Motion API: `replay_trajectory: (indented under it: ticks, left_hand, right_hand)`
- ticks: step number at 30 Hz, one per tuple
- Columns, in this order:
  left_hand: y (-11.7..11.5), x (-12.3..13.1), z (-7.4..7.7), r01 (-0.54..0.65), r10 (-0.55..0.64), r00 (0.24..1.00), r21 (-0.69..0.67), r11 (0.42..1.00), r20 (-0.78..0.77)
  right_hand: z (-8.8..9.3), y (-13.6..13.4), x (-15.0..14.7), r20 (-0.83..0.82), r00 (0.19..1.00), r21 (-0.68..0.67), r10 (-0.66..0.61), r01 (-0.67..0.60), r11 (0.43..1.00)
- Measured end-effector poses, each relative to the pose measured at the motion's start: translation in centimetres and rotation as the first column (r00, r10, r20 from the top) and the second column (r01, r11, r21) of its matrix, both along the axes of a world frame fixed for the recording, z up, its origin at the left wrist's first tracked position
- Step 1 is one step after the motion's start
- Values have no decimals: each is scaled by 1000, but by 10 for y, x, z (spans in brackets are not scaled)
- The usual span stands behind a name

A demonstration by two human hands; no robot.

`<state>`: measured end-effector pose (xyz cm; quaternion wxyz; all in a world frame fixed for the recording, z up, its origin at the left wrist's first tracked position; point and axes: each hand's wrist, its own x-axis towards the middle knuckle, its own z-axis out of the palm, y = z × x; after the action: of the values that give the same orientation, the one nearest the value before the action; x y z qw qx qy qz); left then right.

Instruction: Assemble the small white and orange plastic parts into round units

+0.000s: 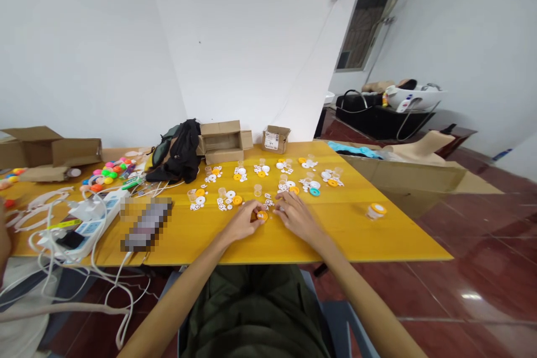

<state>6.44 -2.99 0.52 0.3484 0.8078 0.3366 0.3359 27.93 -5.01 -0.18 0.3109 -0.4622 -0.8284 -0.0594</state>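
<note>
Presently, my left hand has its grip closed around an orange lid near the bench edge; for my right hand, I cannot tell. One jar is already lidded; several clear cups remain uncovered among loose white pieces.

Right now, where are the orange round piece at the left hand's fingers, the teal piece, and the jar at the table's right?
Orange round piece [263, 216]: head view, on its face.
Teal piece [314, 192]: head view, on its face.
Jar [377, 210]: head view, on its lid.
</note>
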Motion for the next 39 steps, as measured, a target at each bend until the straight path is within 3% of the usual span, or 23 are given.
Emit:
replay_trajectory:
  ticks: [14, 30, 39]
  left_hand:
    - [0, 0, -2, -4, 3, 1000, 21, 1000, 13]
    - [1, 2, -3, 15, -14, 999, -17, 1000, 32]
    - [2, 2, -4, 4, -3, 1000, -26, 1000, 23]
  right_hand:
    - [-5, 1, -7, -52, 998, 12, 42, -41, 999]
    - [7, -3, -24, -140, 977, -112, 161, -177, 978]
    - [8, -5, -24, -13, 987, -82, 158, -158, 984]
